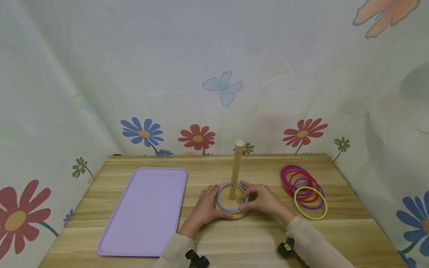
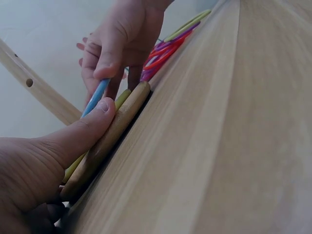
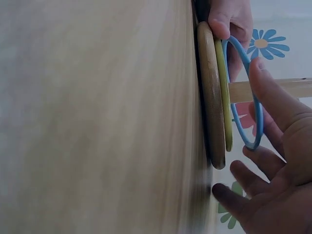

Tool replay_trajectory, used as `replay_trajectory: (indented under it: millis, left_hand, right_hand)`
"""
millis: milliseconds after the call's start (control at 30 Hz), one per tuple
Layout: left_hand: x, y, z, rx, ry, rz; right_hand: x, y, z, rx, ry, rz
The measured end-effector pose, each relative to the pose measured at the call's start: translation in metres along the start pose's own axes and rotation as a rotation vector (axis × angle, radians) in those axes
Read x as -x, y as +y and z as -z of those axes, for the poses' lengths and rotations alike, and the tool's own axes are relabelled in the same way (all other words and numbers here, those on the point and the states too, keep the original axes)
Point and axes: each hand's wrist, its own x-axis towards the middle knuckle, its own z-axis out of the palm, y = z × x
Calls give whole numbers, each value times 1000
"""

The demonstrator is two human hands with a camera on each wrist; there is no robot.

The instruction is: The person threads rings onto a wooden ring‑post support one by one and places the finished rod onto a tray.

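A round wooden base (image 3: 210, 92) with an upright wooden post (image 1: 235, 171) stands at the table's middle. My left hand (image 1: 207, 209) holds the base's left side, thumb along the near rim. My right hand (image 1: 263, 199) pinches a blue ring (image 3: 260, 127) at its right side, between thumb and fingers. This ring encircles the post's foot. In the right wrist view it tilts, its near side raised off the base and its far side close to the left thumb. Beneath it a yellow ring (image 3: 223, 97) lies flat on the base, also around the post.
Right of the base, a loose pile of red rings (image 1: 285, 184), purple rings (image 1: 323, 191) and a yellow ring (image 1: 326, 210) overlaps on the wooden table (image 1: 254, 245). On the left lies a lilac tray (image 1: 147, 208). Flower-printed cloth (image 1: 167, 93) hangs behind the table.
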Motion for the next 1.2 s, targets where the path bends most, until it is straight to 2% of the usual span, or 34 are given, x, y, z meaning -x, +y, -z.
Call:
replay_trajectory:
  millis: [333,733,900,1200]
  left_hand:
    - [0,-1,1,-7,2,11]
    - [1,-4,1,0,-14,21]
    - [0,-3,2,6,-14,22]
    - [0,-2,1,15,1,-3]
  right_hand:
    - [-4,2,-3,93,-62,72]
    - [-6,2,-5,120,-78,63]
    - [-2,2,-3,103,-39,56]
    - [25,-2,9,131,152,75]
